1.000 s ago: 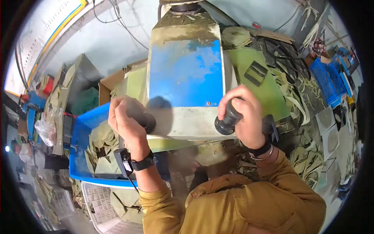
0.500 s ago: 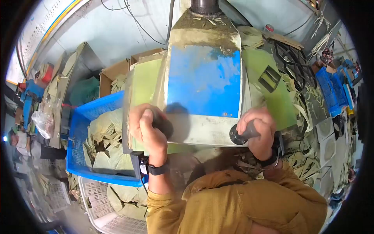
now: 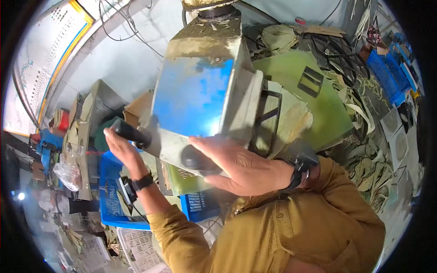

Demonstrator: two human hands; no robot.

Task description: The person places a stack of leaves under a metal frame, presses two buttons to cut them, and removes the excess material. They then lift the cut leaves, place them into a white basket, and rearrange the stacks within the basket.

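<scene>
The blue-and-white machine head point(image 3: 191, 98) is turned toward the left, with a black handle on each front corner. My left hand point(image 3: 123, 148) is against the left handle point(image 3: 129, 133), with its visible fingers stretched out. My right hand point(image 3: 241, 166) is spread, its fingertips beside the right black handle point(image 3: 193, 158). A black metal frame point(image 3: 267, 120) stands partly hidden at the head's right side, by a pale green leaf-like sheet point(image 3: 291, 118). Another black rectangular frame point(image 3: 311, 82) lies on the green board point(image 3: 284, 68).
A blue basket point(image 3: 123, 223) sits below left, with a white basket point(image 3: 136, 248) under it. Dry leaf-like scraps point(image 3: 368, 170) are piled at the right. Black strips point(image 3: 339, 59) lie behind the board. A blue crate point(image 3: 389, 75) is at the far right.
The machine head has swung left, uncovering a black frame and more of the green board. My left hand moved left with its handle. My right hand let go of its handle and spread out.
</scene>
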